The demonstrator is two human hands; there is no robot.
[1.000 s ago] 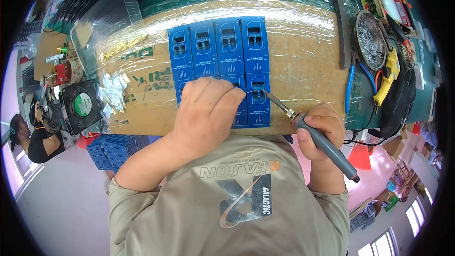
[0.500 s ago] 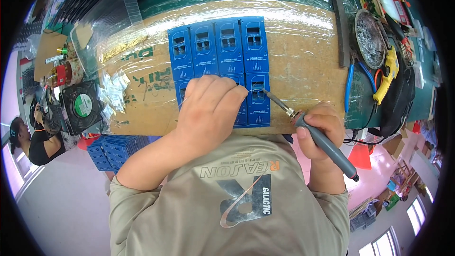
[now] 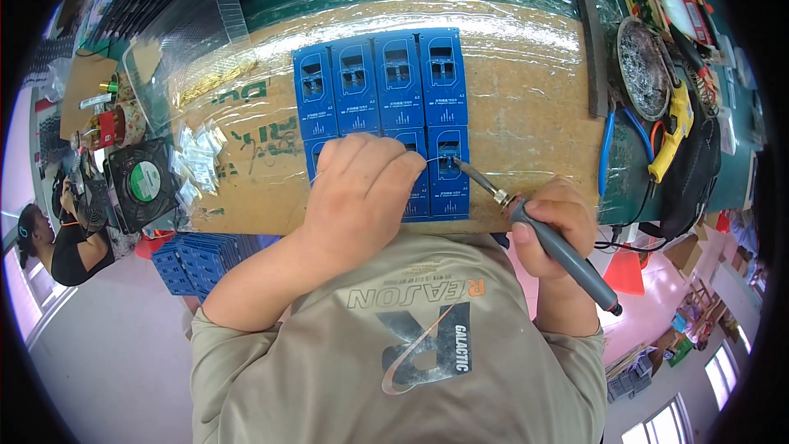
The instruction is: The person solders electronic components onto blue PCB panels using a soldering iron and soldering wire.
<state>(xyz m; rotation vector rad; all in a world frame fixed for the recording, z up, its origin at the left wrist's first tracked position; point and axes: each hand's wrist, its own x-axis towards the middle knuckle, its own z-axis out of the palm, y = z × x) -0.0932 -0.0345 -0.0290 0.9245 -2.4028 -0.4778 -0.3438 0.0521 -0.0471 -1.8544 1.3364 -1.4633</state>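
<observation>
The left hand (image 3: 362, 197) lay curled over the lower row of blue circuit boards (image 3: 382, 86), feeding a thin solder wire (image 3: 434, 159) toward the rightmost lower board. The right hand (image 3: 552, 222) gripped a grey-handled soldering iron (image 3: 542, 230), its tip touching that same board. The boards sat on a cardboard sheet (image 3: 526, 107) near the bench's near edge. A small black fan (image 3: 141, 182) stood at the cardboard's left edge; yellow-handled and blue-handled tools (image 3: 670, 127) lay beyond its right edge.
</observation>
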